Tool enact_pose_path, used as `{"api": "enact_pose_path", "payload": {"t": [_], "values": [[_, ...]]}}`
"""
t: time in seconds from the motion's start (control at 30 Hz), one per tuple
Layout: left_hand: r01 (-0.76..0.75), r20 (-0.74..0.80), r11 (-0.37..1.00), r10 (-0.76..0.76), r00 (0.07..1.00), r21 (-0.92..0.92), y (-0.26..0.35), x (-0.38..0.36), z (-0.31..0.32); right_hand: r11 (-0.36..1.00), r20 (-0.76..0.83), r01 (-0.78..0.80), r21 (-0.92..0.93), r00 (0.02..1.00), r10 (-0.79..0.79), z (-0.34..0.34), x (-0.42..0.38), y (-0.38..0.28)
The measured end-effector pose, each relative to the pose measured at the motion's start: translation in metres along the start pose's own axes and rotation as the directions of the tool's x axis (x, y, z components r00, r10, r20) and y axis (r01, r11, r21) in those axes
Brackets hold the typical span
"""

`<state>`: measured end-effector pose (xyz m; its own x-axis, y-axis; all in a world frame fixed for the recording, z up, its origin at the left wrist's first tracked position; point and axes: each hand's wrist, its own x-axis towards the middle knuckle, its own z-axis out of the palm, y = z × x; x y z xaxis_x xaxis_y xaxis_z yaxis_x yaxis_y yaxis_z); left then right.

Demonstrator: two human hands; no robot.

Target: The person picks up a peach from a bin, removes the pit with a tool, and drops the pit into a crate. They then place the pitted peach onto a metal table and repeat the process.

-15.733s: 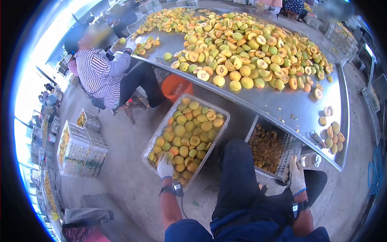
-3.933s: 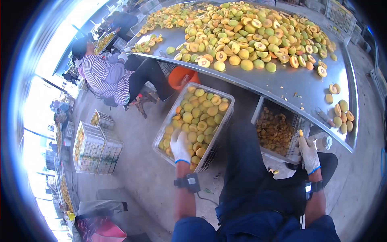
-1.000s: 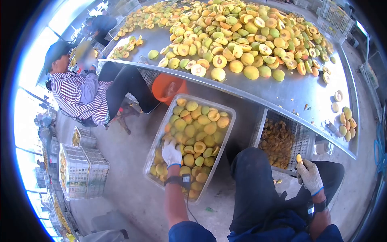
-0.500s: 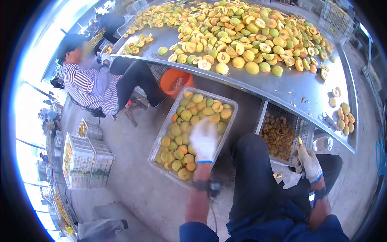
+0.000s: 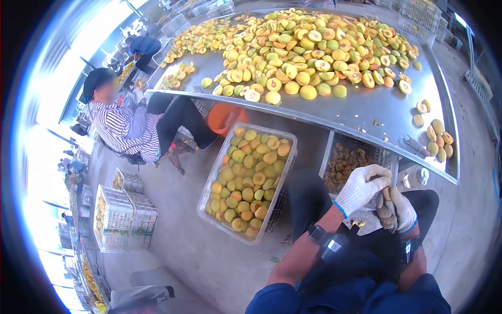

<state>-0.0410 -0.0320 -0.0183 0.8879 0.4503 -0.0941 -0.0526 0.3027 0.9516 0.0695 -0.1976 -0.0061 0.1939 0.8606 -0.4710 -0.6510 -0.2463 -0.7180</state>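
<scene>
White gloves cover both my hands, which meet above my lap at the right. My left hand is closed, its fingertips pinched against something at the right hand that I cannot make out. My right hand is closed round a small tool with a brownish handle; the tool's tip is hidden by the fingers. Left of my knees stands a plastic crate full of yellow-green fruit. A large pile of halved fruit lies on the metal table ahead.
A crate of brown pits sits under the table edge, near a white jar. An orange bucket stands beyond the fruit crate. A seated person in stripes is at the left, behind stacked crates. Another tool rests on the table.
My left hand has moved from over the fruit crate rightward to my right hand, and its fingers have closed. The view has shifted slightly.
</scene>
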Motion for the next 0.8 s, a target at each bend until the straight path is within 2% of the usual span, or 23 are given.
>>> {"api": "enact_pose_path", "payload": {"t": [0.07,0.2,0.3,0.33,0.37,0.4,0.47,0.5,0.53,0.6,0.63,0.67,0.73,0.77,0.8], "values": [[-0.084,0.029,0.996,0.083,0.996,0.036,-0.008,0.005,0.000,0.999,0.027,-0.018,0.047,0.999,0.017,-0.009,0.001,0.002],[0.025,0.165,0.998,-0.033,0.986,0.052,0.005,0.016,-0.004,0.978,0.121,-0.082,0.191,0.991,0.060,-0.022,0.005,0.010],[0.012,0.298,0.982,-0.070,0.952,0.191,0.020,0.032,-0.008,0.924,0.272,-0.146,0.355,0.961,0.047,-0.038,0.013,0.014],[0.009,0.330,0.980,-0.076,0.941,0.201,0.019,0.037,-0.007,0.938,0.298,-0.132,0.322,0.954,0.032,-0.039,0.013,0.011],[0.012,0.295,0.974,-0.080,0.952,0.225,0.015,0.041,-0.003,0.939,0.277,-0.149,0.310,0.959,0.061,-0.038,0.014,0.006],[0.014,0.322,0.973,-0.089,0.943,0.228,0.016,0.046,0.000,0.939,0.257,-0.170,0.300,0.962,0.092,-0.037,0.016,0.001],[0.200,0.105,0.835,-0.292,0.951,0.513,0.017,0.055,0.008,0.976,0.152,-0.102,0.190,0.986,0.073,-0.041,0.027,0.003],[0.056,0.061,0.701,-0.141,0.988,0.711,0.013,0.058,0.013,0.959,0.157,-0.162,0.232,0.979,0.128,-0.044,0.030,0.003],[0.047,0.078,0.698,-0.147,0.986,0.715,0.012,0.061,0.017,0.936,0.169,-0.224,0.272,0.969,0.183,-0.048,0.032,0.003],[0.098,-0.034,0.593,-0.118,0.992,0.800,0.010,0.066,0.023,0.903,0.185,-0.248,0.351,0.964,0.193,-0.056,0.036,0.004],[-0.127,0.064,0.562,0.132,0.989,0.817,-0.001,0.071,0.019,0.922,0.159,-0.233,0.309,0.968,0.192,-0.056,0.036,0.002],[-0.136,0.082,0.562,0.121,0.989,0.816,-0.006,0.076,0.015,0.937,0.128,-0.219,0.271,0.973,0.190,-0.056,0.035,0.003],[-0.055,0.194,0.556,-0.195,0.962,0.830,0.006,0.090,0.006,0.908,0.122,-0.193,0.372,0.980,0.159,-0.053,0.039,0.004],[-0.020,0.190,0.486,-0.303,0.934,0.874,0.011,0.098,0.011,0.912,0.074,-0.196,0.359,0.981,0.182,-0.048,0.038,-0.003],[-0.035,0.212,0.488,-0.311,0.927,0.872,0.014,0.103,0.014,0.916,0.026,-0.200,0.347,0.979,0.204,-0.047,0.037,-0.007]]}}
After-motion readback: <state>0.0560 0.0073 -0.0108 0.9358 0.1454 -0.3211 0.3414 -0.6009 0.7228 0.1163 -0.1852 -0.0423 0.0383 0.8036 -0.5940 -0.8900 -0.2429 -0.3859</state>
